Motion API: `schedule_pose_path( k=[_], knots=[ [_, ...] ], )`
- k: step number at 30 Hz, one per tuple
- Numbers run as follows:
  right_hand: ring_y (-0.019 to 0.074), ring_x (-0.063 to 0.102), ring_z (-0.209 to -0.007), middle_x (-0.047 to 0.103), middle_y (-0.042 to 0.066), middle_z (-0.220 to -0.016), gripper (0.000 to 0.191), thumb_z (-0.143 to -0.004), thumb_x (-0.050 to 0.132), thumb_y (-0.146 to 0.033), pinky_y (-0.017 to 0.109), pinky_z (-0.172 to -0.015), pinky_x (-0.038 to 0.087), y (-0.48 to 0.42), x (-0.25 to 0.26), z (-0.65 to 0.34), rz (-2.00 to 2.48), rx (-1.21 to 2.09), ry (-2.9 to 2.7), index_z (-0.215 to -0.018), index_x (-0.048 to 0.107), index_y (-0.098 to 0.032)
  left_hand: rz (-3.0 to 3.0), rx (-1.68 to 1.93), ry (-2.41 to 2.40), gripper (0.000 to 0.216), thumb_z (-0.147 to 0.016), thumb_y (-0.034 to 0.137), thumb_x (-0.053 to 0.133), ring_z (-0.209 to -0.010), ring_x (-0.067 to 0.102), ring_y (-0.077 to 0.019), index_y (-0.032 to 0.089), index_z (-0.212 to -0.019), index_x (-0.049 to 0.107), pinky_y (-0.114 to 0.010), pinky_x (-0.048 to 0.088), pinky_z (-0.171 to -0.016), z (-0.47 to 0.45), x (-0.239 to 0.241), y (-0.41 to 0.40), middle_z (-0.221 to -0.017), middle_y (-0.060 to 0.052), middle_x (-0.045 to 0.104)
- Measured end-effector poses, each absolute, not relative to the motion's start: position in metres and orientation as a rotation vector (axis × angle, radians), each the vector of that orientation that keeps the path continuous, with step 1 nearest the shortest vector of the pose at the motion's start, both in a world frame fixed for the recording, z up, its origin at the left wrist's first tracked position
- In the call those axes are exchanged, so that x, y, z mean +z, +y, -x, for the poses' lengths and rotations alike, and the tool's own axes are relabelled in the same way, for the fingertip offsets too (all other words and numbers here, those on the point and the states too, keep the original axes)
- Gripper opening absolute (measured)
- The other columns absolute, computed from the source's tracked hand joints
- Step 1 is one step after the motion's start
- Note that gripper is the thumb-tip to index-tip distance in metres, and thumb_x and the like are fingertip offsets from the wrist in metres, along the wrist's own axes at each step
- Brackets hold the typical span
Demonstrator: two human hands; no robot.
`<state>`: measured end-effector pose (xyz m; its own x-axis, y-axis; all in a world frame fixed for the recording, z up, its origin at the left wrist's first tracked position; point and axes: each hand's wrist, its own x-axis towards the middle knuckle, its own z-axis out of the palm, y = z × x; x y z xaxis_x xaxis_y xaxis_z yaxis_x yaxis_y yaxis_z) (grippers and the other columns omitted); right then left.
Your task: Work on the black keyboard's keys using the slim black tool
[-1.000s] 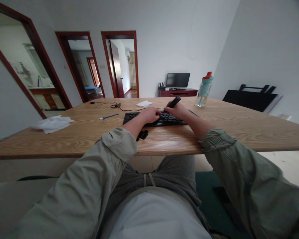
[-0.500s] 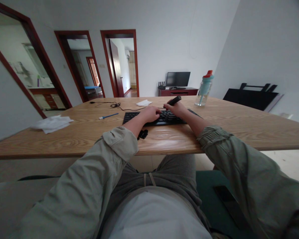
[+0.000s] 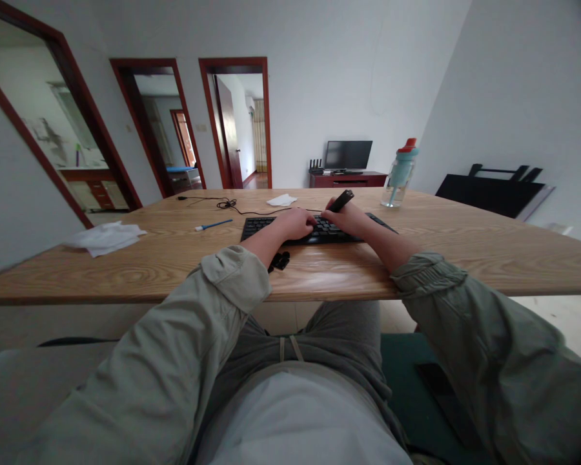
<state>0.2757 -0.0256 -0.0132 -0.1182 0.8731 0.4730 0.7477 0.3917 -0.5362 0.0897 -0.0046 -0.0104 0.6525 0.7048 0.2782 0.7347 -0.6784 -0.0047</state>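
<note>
On the brown wooden table (image 3: 339, 271), a black rectangular keyboard (image 3: 320, 234) is lying under your curled left hand (image 3: 295, 224), its grasp unclear, and your right hand (image 3: 347, 218), gripping a black cylindrical tool (image 3: 341, 201), both barely shifting this past second, suggesting steady work.

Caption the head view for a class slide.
On a brown wood-grained table: left hand on a black rectangular keyboard, right hand gripping a black cylindrical tool over its keys.
</note>
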Motion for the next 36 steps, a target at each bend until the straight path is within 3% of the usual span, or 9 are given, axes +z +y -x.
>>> schedule_pose_path(
  k=[11,18,27,36],
  knots=[
    [0.0183,0.058,-0.079,0.067,0.007,-0.084,0.016,-0.08,0.067,-0.031,0.028,-0.07,0.043,-0.01,-0.012,-0.28,1.433,0.195,-1.898,-0.08,0.063,-0.015,2.751,-0.439,-1.259,0.039,-0.084,0.029,0.051,-0.093,0.066,-0.0204,0.027,-0.116,0.073,-0.028,0.05,-0.083,-0.087,-0.012,0.002,-0.105,-0.004,0.073],
    [0.0194,0.062,-0.082,0.07,0.008,-0.089,0.023,-0.074,0.073,-0.034,0.028,-0.073,0.047,0.001,-0.018,-0.284,1.412,0.267,-1.878,-0.085,0.066,-0.015,2.687,-0.51,-1.353,0.036,-0.083,0.028,0.052,-0.098,0.065,-0.0225,0.024,-0.111,0.075,-0.031,0.05,-0.087,-0.084,-0.014,0.008,-0.107,-0.006,0.073],
    [0.0151,0.055,-0.07,0.065,0.004,-0.078,0.011,-0.068,0.07,-0.019,0.025,-0.062,0.041,0.004,-0.002,-0.271,1.462,0.272,-1.951,-0.073,0.062,-0.014,2.676,-0.474,-1.364,0.037,-0.081,0.028,0.052,-0.095,0.065,-0.0244,0.024,-0.111,0.075,-0.033,0.05,-0.083,-0.085,-0.015,0.007,-0.105,-0.007,0.073],
    [0.013,0.048,-0.067,0.052,0.001,-0.067,0.017,-0.079,0.06,-0.023,0.025,-0.058,0.032,0.016,-0.004,-0.268,1.501,0.181,-2.052,-0.066,0.053,-0.014,2.691,-0.464,-1.4,0.038,-0.081,0.026,0.052,-0.097,0.065,-0.0219,0.026,-0.112,0.074,-0.03,0.049,-0.086,-0.084,-0.015,0.01,-0.108,-0.006,0.072]
  ],
)
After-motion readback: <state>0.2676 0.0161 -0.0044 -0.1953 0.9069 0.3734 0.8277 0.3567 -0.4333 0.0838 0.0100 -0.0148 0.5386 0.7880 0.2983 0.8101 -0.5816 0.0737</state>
